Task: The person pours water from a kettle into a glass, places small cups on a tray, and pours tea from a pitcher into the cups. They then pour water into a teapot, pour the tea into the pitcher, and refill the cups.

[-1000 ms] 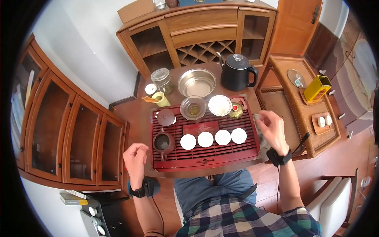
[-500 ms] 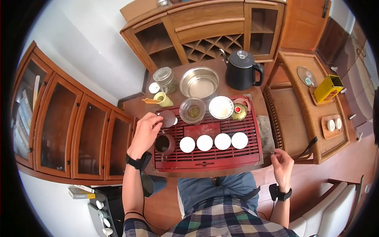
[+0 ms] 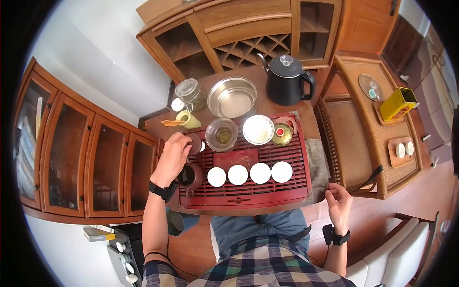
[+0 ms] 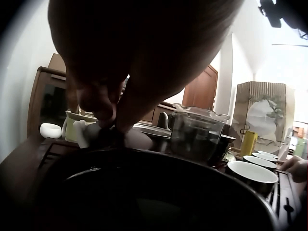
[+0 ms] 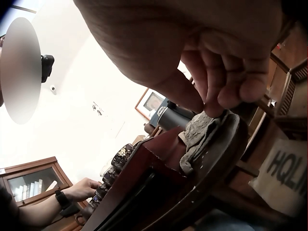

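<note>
My left hand (image 3: 171, 160) reaches over the left side of the red tea tray (image 3: 239, 199). Its thumb and fingertips pinch the top of the brown teapot lid (image 3: 195, 144), which the hand partly covers. Just below the wrist stands the brown teapot (image 3: 190, 176), uncovered, with dark liquid inside; its dark round opening fills the bottom of the left wrist view. My right hand (image 3: 338, 206) hangs at the table's right edge with loosely bent fingers, fingertips right by a grey cloth (image 5: 199, 134). Several white-lined cups (image 3: 237, 175) stand in a row on the tray.
Behind the row are a glass bowl (image 3: 221, 135), a white bowl (image 3: 258, 129) and a gold-green pot (image 3: 282, 134). Farther back stand a steel basin (image 3: 232, 98), a black kettle (image 3: 287, 81), a glass jar (image 3: 191, 94) and a yellow-green cup (image 3: 189, 119). A rattan cart (image 3: 377, 124) stands right.
My left hand has moved from beside the tray up to the teapot lid and taken hold of its top. My right hand has come down and back to the table's edge.
</note>
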The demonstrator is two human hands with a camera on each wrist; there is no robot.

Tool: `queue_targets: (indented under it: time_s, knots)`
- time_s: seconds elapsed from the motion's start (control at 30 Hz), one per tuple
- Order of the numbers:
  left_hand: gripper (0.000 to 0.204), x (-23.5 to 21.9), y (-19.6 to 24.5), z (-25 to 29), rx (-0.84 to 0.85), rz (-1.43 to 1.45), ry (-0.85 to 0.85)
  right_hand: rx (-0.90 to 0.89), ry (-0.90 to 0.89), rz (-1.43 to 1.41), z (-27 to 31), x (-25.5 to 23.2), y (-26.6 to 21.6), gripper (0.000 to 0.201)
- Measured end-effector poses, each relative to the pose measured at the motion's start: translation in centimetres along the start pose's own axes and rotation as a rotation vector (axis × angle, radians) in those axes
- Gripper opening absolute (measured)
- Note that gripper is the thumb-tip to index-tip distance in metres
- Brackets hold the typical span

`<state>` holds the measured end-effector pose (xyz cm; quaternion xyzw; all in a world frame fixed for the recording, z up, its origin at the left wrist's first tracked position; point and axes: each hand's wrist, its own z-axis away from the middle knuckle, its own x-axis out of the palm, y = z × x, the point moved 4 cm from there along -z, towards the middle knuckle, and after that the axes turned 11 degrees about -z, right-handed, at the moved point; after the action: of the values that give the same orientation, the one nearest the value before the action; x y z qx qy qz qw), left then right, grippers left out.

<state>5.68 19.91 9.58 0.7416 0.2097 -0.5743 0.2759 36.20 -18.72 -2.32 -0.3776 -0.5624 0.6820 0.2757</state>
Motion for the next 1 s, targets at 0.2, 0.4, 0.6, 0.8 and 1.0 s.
queue_targets:
  time_s: [0.2, 0.4, 0.6, 0.8, 1.0]
  knots:
    - [0.017, -1.4, 0.8, 0.1, 0.004, -0.004, 0.035, -0.035, -0.01, 0.012, -0.7, 0.3, -0.8, 0.02]
    - [0.014, -4.4, 1.6, 1.1, -0.058, 0.008, 0.056, -0.086, -0.024, -0.052, -1.9, 1.0, -2.6, 0.02]
    - [0.012, -6.6, 2.0, 4.0, -0.114, 0.035, 0.01, -0.221, -0.075, 0.02, -4.1, 2.9, -7.1, 0.022]
    - [0.013, -5.3, 2.5, 6.6, -0.051, 0.031, -0.01, -0.336, -0.183, 0.087, -8.0, 6.3, -11.0, 0.03]
    - [0.013, -4.2, 2.2, 7.7, -0.046, 0.022, -0.056, -0.53, -0.351, 0.256, -11.1, 11.7, -13.9, 0.033]
